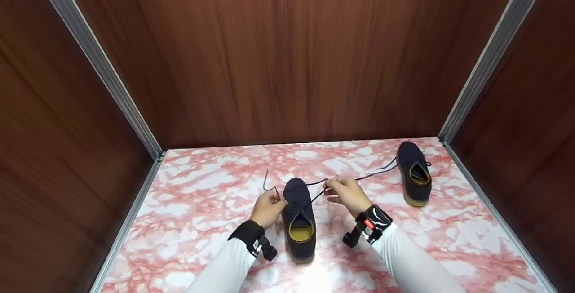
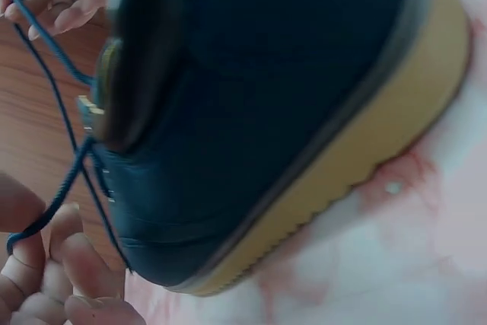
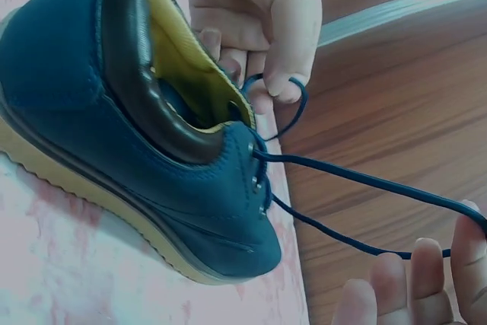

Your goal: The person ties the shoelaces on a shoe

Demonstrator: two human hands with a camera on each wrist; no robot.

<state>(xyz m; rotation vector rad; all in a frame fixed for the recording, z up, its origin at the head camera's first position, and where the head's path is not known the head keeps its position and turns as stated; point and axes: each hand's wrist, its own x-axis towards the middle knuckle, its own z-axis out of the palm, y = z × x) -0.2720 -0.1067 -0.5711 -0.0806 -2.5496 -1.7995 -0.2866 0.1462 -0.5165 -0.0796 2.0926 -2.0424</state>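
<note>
A navy low shoe (image 1: 298, 216) with a yellow lining and tan sole stands upright, toe pointing away from me. On its left side, my left hand (image 1: 268, 210) pinches one dark blue shoelace (image 2: 57, 192), whose loose end trails up past the fingers. Right of the shoe, my right hand (image 1: 350, 196) holds the other shoelace (image 3: 365, 178) between thumb and fingertips. That lace runs taut from the eyelets to the fingers, then doubles back across the toe. The right hand's other fingers are spread in the right wrist view. Neither hand touches the shoe's upper visibly.
A second navy shoe (image 1: 409, 171) stands at the far right, its laces stretching left over the red-and-white marbled surface (image 1: 202, 221) toward my right hand. Brown wood-grain panels (image 1: 292, 59) with metal corner strips (image 1: 485, 50) enclose the back and sides.
</note>
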